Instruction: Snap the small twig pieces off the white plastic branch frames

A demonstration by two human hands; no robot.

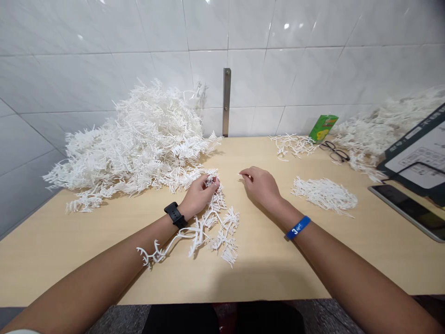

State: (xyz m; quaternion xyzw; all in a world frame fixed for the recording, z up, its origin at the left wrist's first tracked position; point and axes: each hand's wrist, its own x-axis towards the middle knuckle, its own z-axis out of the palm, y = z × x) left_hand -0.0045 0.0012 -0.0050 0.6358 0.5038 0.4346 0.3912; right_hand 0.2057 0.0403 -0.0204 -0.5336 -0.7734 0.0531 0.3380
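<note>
My left hand [200,197], with a black watch on its wrist, is closed on a white branched plastic piece [217,199] left of the table's middle. More white branched strands [198,232] trail from there toward the front edge. To the right, my right hand [259,184], with a blue wristband, is pinched over the bare wood; a tiny white tip shows at its fingertips, too small to make out. A large heap of white branched pieces [149,134] rises behind my left hand. A flat pile of thin white pieces [325,195] lies right of my right hand.
A few white sprigs [294,144] lie at the back beside a green carton [323,129] and dark glasses [334,151]. At the right are another white heap [385,123], a dark printed board [420,157] and a phone [410,208]. A tiled wall [295,69] borders the table [271,278].
</note>
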